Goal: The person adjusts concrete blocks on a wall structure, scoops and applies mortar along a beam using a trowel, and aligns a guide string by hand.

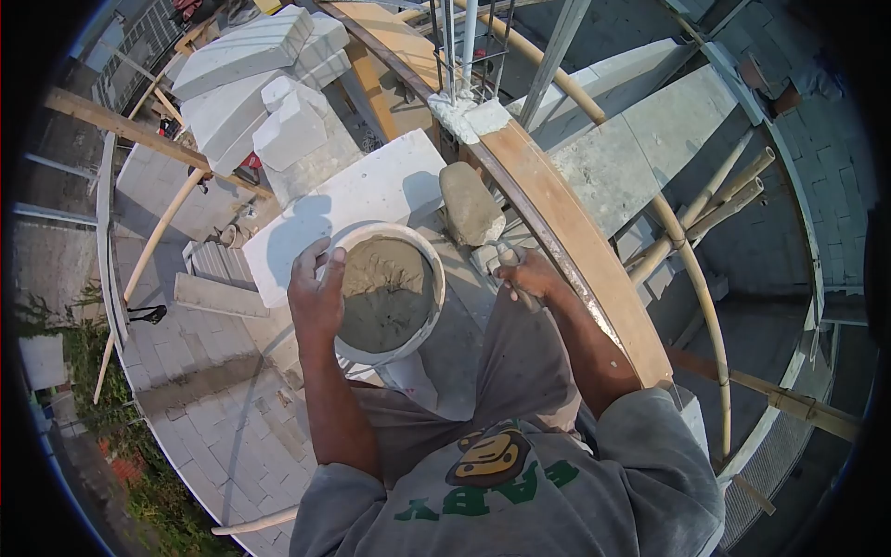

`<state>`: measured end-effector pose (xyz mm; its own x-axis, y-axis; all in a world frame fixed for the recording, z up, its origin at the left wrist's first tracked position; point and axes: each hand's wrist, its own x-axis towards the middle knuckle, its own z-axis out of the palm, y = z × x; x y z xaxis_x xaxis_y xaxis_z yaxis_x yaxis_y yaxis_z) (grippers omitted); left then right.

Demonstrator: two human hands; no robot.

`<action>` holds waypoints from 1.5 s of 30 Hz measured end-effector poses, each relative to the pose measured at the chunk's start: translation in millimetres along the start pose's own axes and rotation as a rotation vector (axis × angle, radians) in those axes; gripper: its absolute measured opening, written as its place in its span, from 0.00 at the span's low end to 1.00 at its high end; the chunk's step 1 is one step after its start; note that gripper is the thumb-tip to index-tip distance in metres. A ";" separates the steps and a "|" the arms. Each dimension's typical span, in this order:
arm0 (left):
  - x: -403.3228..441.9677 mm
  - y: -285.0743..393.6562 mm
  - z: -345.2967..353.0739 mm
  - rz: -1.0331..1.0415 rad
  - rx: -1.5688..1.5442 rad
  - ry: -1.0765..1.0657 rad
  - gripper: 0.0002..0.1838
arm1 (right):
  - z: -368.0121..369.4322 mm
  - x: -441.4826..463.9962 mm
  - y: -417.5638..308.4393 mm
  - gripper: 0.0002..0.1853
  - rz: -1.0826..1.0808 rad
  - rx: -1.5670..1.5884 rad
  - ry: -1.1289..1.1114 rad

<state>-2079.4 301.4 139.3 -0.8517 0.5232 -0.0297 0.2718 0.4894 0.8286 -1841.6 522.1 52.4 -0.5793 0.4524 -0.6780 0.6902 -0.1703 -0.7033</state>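
Observation:
A round bucket (440, 295) of wet grey mortar (385, 297) sits in front of me, between my knees. My left hand (317, 288) is at the bucket's left rim, its fingers slightly bent and the thumb apart, with nothing visible in it. To the right of the bucket, my right hand (531, 277) is closed around a trowel (530, 301); its handle end sticks out below the fist, and much of the tool is hidden. Just beyond that hand, a mortar-smeared lump (471, 204) lies beside the plank.
A long wooden plank (557, 218) curves along my right side. White blocks (246, 74) are stacked at the upper left, and a white slab (362, 195) lies behind the bucket. Rebar and a pipe (469, 46) rise at the top. Bamboo poles (691, 241) cross the open drop at right.

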 end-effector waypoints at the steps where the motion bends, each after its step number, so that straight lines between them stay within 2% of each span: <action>1: 0.1 -0.9 -0.7 0.005 0.005 0.008 0.27 | 0.7 -5.0 -2.9 0.15 -0.020 -0.050 0.037; 4: -0.7 1.9 -1.8 -0.007 -0.041 0.034 0.27 | 9.7 -23.6 -17.4 0.19 -0.084 -0.175 0.087; 9: -6.3 3.9 -6.7 -0.010 0.013 0.048 0.28 | 36.8 -19.8 -9.1 0.23 -0.368 -0.474 0.108; 11: -7.4 5.4 -9.5 -0.024 0.027 0.062 0.28 | 43.8 -11.8 -6.9 0.22 -0.469 -0.630 0.147; 14: -8.4 -0.3 -13.9 -0.014 0.019 0.089 0.28 | 46.0 8.9 -12.0 0.23 -0.745 -0.807 0.275; 17: -14.6 1.6 -17.3 -0.004 0.034 0.103 0.27 | 37.8 41.1 -8.0 0.24 -0.826 -0.976 0.217; 18: -14.5 1.0 -21.8 0.006 0.049 0.122 0.27 | 35.7 46.4 -10.4 0.27 -0.873 -1.057 0.248; 21: -25.6 2.2 -30.5 -0.004 0.077 0.136 0.27 | 35.5 47.0 -10.0 0.27 -0.792 -1.157 0.201; 25: -30.3 1.9 -36.4 -0.036 0.058 0.147 0.26 | 38.1 51.2 7.9 0.23 -0.840 -1.063 0.196; 28: -31.8 4.3 -37.8 -0.013 0.084 0.153 0.26 | 33.7 70.6 24.7 0.21 -0.692 -1.174 0.184; 33: -34.0 0.2 -35.3 -0.015 0.134 0.173 0.28 | 32.6 81.4 33.4 0.17 -0.902 -1.153 0.227; 35: -35.2 -17.8 -36.5 -0.065 0.159 0.188 0.29 | 38.0 93.9 50.3 0.16 -0.931 -1.129 0.290; 40: -27.8 -96.1 -49.9 -0.196 0.473 0.323 0.32 | 39.5 110.4 65.2 0.15 -0.920 -0.987 0.199; 42: -26.6 -120.8 -49.2 -0.403 0.416 0.340 0.32 | 43.8 109.2 74.3 0.14 -0.865 -0.949 0.179; 44: -31.7 -176.2 -30.5 -0.489 0.463 0.328 0.33 | 46.6 110.4 97.1 0.14 -0.879 -0.869 0.234; 45: -42.7 -211.6 -13.0 -0.523 0.368 0.345 0.35 | 48.6 109.3 103.9 0.13 -0.886 -0.833 0.264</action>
<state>-2106.3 166.4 -27.6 -0.9878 -0.0636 -0.1420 -0.1281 0.8504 0.5103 -1854.4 511.4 -105.2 -0.9475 0.3063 0.0921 0.2269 0.8466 -0.4814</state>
